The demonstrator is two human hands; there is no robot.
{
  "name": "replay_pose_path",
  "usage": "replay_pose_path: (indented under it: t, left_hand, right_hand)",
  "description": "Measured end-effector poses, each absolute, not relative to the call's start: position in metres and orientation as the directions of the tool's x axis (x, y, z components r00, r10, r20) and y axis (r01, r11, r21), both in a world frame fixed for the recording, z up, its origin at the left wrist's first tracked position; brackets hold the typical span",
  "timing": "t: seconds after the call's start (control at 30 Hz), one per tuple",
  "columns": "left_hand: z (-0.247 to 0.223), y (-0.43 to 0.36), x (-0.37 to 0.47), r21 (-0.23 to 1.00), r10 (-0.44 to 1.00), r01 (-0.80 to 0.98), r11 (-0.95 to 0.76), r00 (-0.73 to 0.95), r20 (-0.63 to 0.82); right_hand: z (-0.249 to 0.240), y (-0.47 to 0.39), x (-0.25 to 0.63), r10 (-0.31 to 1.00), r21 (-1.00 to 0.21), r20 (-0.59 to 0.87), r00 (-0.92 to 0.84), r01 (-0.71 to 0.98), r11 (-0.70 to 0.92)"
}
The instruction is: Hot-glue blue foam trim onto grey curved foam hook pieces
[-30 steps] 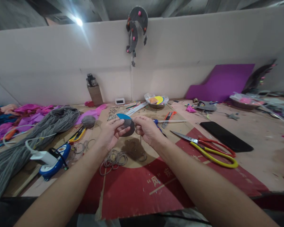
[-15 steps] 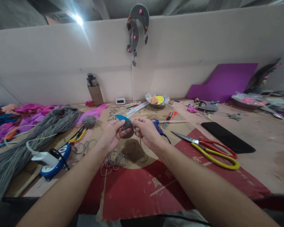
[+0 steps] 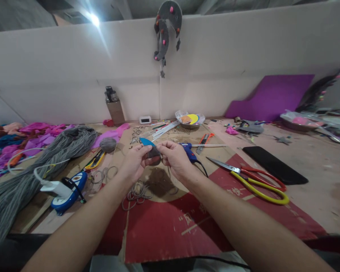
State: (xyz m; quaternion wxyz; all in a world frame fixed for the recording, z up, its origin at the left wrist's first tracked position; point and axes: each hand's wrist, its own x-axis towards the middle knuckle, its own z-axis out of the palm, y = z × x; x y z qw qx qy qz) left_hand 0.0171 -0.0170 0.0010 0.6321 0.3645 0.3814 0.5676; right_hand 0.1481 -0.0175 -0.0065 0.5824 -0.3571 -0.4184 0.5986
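My left hand [image 3: 136, 160] is closed, its thumb on top, on a small curved piece with a bare blue tip [image 3: 146, 142]. The rest of that piece is wrapped in grey yarn [image 3: 154, 152]. Right beside it, my right hand [image 3: 174, 155] pinches the grey yarn at the piece's edge; its fingertips partly hide the strand. Below the hands, loose grey yarn [image 3: 137, 192] lies in loops on a cardboard sheet [image 3: 158, 234]. A blue glue gun [image 3: 189, 151] lies just beyond my right hand.
Red-and-yellow-handled scissors [image 3: 249, 179] and a black phone [image 3: 274, 165] lie at right. An orange utility knife [image 3: 205, 142] is behind the glue gun. At left are a yellow cutter [image 3: 95, 160], a blue power strip [image 3: 69, 194] and a grey yarn hank [image 3: 65, 151]. A bowl [image 3: 189, 124] stands behind.
The view has shifted slightly. My left fingers have curled further over the wrapped part, and less of it shows below them. Both hands keep their hold.
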Motion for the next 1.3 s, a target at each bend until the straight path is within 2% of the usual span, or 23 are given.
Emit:
replay_pose_path:
  t: [0.37, 0.73, 0.97, 1.3]
  left_hand:
    - [0.0004, -0.0165, 0.0183, 0.887, 0.997, -0.456, 0.075, 0.058, -0.054]
    - [0.0027, -0.0177, 0.0155, 0.915, 0.995, -0.392, 0.090, 0.069, -0.069]
    - [-0.0009, -0.0166, 0.0147, 0.919, 0.990, -0.381, 0.105, 0.128, -0.060]
    - [-0.0016, -0.0145, 0.0143, 0.875, 0.989, -0.469, 0.117, 0.131, -0.062]
  right_hand:
    - [-0.0081, -0.0164, 0.1506, 0.996, -0.914, 0.050, -0.070, -0.405, 0.018]
    - [-0.0087, -0.0209, 0.1481, 0.994, -0.949, 0.099, -0.040, -0.305, 0.082]
    - [-0.0142, -0.0171, 0.1474, 0.992, -0.937, 0.126, -0.019, -0.331, 0.113]
    - [-0.0136, -0.0169, 0.1482, 0.995, -0.916, 0.102, -0.022, -0.392, 0.085]
